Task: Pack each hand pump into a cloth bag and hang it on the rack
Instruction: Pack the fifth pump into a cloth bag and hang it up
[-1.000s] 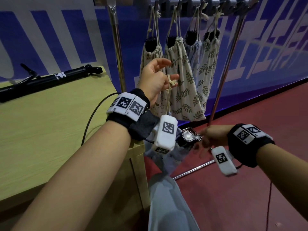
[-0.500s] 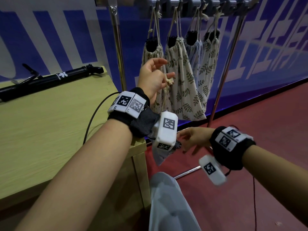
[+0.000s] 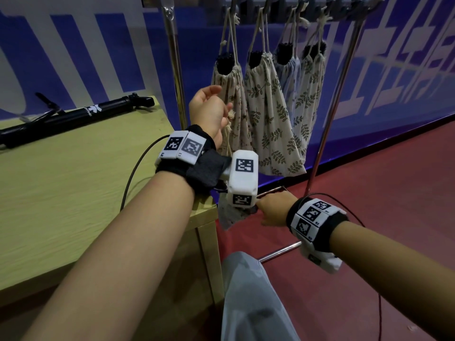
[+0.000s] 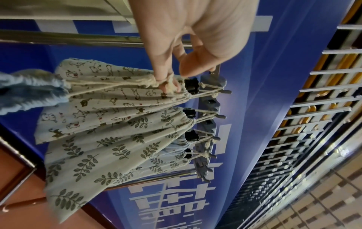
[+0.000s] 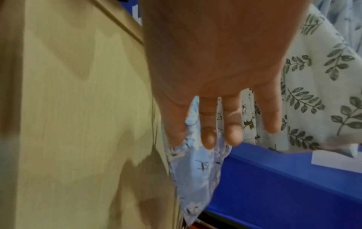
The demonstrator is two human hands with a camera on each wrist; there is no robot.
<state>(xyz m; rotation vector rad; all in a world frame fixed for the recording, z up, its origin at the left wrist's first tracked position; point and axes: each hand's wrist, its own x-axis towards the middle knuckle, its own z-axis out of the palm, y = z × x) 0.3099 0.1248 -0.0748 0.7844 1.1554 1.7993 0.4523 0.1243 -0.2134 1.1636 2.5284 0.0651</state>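
Against the blue wall stands the metal rack (image 3: 175, 77), its top bar cut off by the head view's upper edge. Beside it, the wooden table (image 3: 61, 193) carries one black hand pump (image 3: 73, 116), unbagged, its far end out of frame. Four filled bags (image 3: 270, 119) hang from the hooks, cream leaf-print and pale blue, black pump ends poking from the cinched mouths. Left hand (image 4: 186, 46) pinches the cream drawstring (image 4: 117, 84) of a blue cloth bag (image 4: 29, 91) between thumb and forefinger; bag hangs below, mostly hidden by the wrist camera in the head view. Right hand (image 5: 215, 77) has fingers straight, tips touching the bag's blue fabric; edges blurred.
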